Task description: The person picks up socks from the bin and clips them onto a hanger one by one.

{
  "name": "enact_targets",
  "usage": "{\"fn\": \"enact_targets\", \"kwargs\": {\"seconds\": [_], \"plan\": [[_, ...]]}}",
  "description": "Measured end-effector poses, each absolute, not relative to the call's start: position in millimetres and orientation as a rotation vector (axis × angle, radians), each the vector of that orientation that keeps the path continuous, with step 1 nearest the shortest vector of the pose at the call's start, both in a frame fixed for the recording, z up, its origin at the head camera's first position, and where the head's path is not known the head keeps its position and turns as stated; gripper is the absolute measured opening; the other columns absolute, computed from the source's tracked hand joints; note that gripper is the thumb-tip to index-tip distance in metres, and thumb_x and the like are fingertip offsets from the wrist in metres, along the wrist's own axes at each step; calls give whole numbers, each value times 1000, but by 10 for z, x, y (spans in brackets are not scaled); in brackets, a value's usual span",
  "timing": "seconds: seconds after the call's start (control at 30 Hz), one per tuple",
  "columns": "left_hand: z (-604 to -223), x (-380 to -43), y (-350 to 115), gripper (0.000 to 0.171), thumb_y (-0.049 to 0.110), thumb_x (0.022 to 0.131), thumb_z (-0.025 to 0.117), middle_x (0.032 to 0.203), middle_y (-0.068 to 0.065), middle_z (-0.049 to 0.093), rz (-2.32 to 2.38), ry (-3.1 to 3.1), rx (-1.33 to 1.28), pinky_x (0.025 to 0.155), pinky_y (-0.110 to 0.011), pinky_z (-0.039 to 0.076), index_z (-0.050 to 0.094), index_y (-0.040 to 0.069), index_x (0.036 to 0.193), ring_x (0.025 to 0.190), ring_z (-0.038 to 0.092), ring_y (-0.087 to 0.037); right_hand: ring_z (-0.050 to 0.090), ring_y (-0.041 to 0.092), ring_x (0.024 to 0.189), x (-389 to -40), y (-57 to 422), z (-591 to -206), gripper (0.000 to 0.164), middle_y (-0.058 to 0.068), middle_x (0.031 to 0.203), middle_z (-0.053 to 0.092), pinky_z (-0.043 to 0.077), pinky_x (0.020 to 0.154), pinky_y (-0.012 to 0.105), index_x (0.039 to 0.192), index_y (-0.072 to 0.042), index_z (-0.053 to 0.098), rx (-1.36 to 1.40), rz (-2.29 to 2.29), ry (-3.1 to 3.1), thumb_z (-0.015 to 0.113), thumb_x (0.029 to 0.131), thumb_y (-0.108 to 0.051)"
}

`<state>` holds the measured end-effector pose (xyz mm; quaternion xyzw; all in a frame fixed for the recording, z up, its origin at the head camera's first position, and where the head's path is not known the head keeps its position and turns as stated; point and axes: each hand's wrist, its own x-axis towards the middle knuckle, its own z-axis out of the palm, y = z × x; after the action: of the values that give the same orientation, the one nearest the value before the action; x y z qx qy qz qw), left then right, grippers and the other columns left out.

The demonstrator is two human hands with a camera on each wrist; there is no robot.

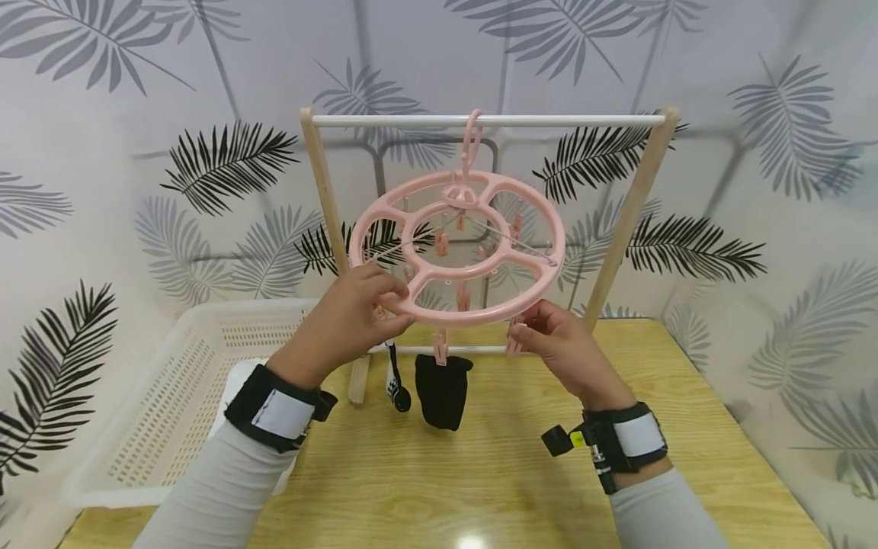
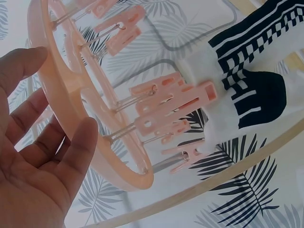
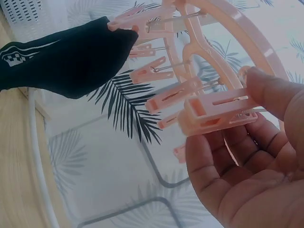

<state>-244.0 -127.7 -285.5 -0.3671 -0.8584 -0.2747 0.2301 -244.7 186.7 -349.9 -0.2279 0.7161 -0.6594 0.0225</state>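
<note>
A round pink clip hanger [image 1: 480, 314] hangs by its hook from the white bar of a stand. My left hand [image 1: 350, 316] grips its rim at the near left, thumb and fingertips on the ring. At the near right, my right hand [image 1: 569, 351] pinches a pink clothespin [image 3: 218, 111] between thumb and fingers; no cloth shows in its jaws. A dark sock [image 1: 442, 393] dangles from the clothespin [image 1: 440, 347] between my hands. Left of it hangs a white sock with black checks and stripes [image 2: 259, 97], partly behind the left hand in the head view. Other pink clothespins hang inside the ring.
A white plastic basket [image 1: 171, 412] stands on the wooden table [image 1: 494, 473] at the left, with something white inside, partly behind my left forearm. The stand's wooden posts [image 1: 627, 217] rise on both sides of the hanger. Behind it is a leaf-patterned curtain [image 1: 754, 305].
</note>
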Motion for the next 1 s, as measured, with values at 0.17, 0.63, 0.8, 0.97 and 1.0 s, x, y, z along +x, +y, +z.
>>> {"fn": "enact_targets", "kwargs": {"seconds": [0.17,0.63,0.8,0.97,1.0], "plan": [[-2841,-2413,-1287,20,13,81,83,92,-6,61,-751,-2389,-997,75,-35,51,71,4,95,85,59,-22,64,23,83,-2432,1835,-3513,18,24,102,56,54,86,39,114,3,54,-643,-2051,2218,58,101,-9],[-2865,-2418,-1301,19,13,84,80,99,-8,63,-748,-2374,-1018,78,-39,47,71,2,98,89,56,-26,65,20,78,-2434,1806,-3559,15,18,96,60,56,83,38,108,2,57,-605,-2091,2158,60,100,-11],[-2871,-2385,-1295,19,13,84,81,101,-8,63,-786,-2381,-1000,82,-41,48,71,3,97,96,58,-26,66,20,77,-2417,1820,-3568,14,12,92,61,56,81,37,108,2,57,-592,-2097,2153,59,101,-10],[-2899,-2349,-1320,19,14,84,81,106,-7,63,-817,-2411,-913,85,-42,49,71,7,99,101,59,-26,65,20,77,-2381,1844,-3563,14,12,91,61,56,82,38,107,2,56,-597,-2098,2154,59,101,-10],[-2908,-2348,-1340,19,15,85,80,107,-7,63,-821,-2423,-877,85,-42,49,71,8,101,101,59,-26,65,20,77,-2378,1852,-3565,15,12,91,61,56,82,38,107,2,56,-596,-2096,2158,59,101,-11]]}}
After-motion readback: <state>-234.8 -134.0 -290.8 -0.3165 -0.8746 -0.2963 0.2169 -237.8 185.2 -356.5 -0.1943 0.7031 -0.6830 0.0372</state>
